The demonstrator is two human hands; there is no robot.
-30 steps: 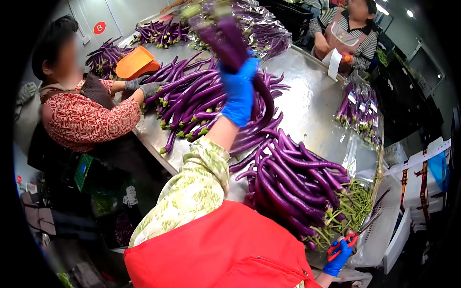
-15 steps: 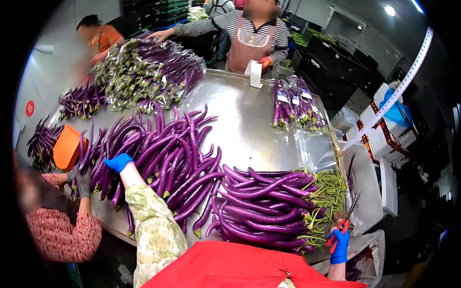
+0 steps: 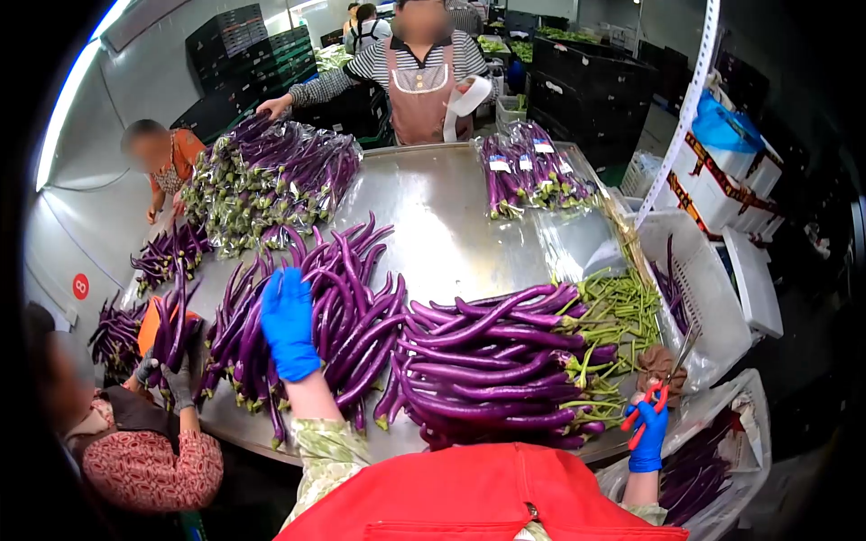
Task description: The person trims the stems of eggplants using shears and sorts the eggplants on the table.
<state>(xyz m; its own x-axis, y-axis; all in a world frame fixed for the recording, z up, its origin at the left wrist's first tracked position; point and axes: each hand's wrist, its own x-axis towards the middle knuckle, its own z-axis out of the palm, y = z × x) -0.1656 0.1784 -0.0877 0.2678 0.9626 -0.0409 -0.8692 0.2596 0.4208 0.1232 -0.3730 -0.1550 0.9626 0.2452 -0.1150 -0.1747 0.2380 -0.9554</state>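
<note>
Blue-gloved and flat, the left hand (image 3: 290,329) hung at the loose eggplants (image 3: 350,275), fingers straight and side by side, gripping nothing; from my remote seat I could not tell whether its palm touched them. My right hand (image 3: 648,424) was curled round the red-handled scissors (image 3: 662,394), blades aimed up and away from the body, a hold that I judged kept the points clear of the other hand.

Just past that grip sat a crumpled brown thing (image 3: 658,362), too unclear for me to name. Between my hands lay the stacked eggplants (image 3: 487,370), laid roughly parallel with their stem ends to the right, I supposed so that those ends faced the scissors. Green stem pieces (image 3: 636,311) were heaped at that end, probably to keep them off the purple bodies. Beyond them, a white crate (image 3: 713,338) stood beside the metal table (image 3: 442,239).

On my left, a co-worker's grey gloves (image 3: 180,388) held a small bunch (image 3: 171,338) upright beside an orange scoop (image 3: 148,326). Across from me, a person in striped sleeves held a white strip (image 3: 466,97) near the labelled packs (image 3: 532,171), likely handy for labelling, and reached one hand (image 3: 275,106) to the bagged eggplants (image 3: 271,180).
</note>
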